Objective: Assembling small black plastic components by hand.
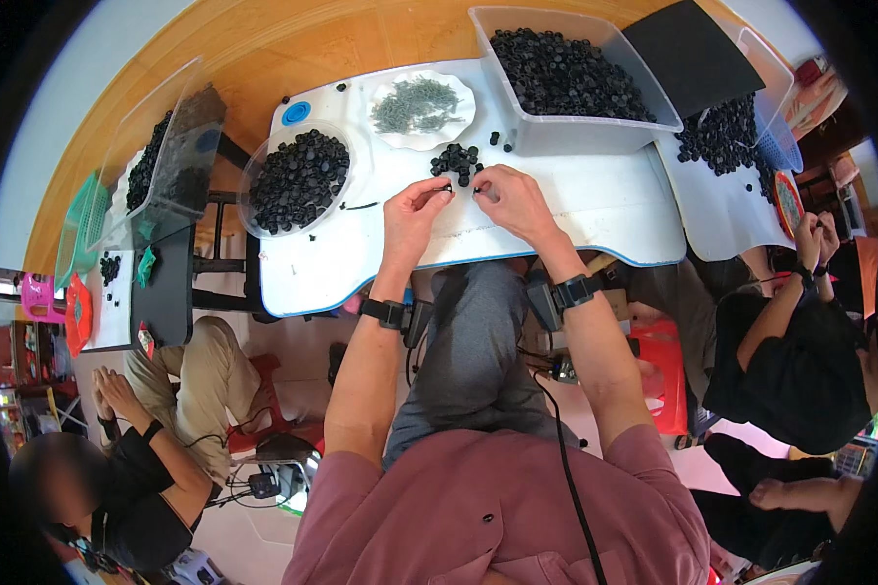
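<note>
Both hands are over the near part of the white table [312, 265], a short gap between their fingertips. My left hand [412, 219] is closed, thumb and forefinger pinching a small black cap [448, 188]. My right hand [519, 205] is closed in a pinch too, on a small black piece [477, 191] whose exact shape is hidden by the fingers. Just beyond the fingertips lies a loose heap of small black caps [454, 159]. Behind it, a white scalloped plate [467, 109] carries many thin grey-green pieces, too fine to make out singly.
Left of my hands stands a round clear tub [247, 195] full of black caps; a large clear bin [595, 135] of them stands at back right. A blue round lid [296, 113] lies at the far left. People work at tables on both sides. A cable [564, 439] hangs across my shirt.
</note>
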### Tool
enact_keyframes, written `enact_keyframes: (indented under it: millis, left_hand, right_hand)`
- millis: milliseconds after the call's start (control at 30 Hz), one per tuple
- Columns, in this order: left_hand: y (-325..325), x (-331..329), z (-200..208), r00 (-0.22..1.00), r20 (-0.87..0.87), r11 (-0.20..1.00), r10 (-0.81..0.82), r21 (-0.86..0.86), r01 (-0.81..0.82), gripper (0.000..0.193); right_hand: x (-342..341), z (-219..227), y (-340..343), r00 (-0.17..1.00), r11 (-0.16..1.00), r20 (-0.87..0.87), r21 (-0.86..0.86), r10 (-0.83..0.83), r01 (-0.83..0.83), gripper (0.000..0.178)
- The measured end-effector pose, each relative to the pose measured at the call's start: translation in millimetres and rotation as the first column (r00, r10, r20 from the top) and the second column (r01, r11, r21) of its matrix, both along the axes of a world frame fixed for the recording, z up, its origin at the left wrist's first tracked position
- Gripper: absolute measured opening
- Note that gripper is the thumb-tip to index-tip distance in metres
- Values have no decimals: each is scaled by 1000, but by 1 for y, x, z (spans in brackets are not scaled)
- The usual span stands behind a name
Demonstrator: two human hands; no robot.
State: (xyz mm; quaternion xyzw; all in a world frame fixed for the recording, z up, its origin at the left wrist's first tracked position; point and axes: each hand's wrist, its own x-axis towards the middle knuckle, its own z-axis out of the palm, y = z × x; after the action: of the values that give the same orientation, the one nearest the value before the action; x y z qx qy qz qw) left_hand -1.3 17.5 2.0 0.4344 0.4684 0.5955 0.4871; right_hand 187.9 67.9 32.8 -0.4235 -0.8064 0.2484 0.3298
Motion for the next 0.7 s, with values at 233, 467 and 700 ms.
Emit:
enact_keyframes:
  millis: [233,467,700]
  left_hand:
    - [0,-4,-1,999,-35,999,-26,21,27,25]
    - [-2,-14,-1,955,269,993,-122,27,119,25]
    - [-4,-17,-2,912,387,990,-135,25,135,24]
  right_hand:
    - [-6,1,-7,979,986,-195,-165,-58,26,18]
    - [-22,2,-22,921,993,-383,-110,-78,38,19]
    - [-26,0,-25,902,996,-428,-91,-49,11,20]
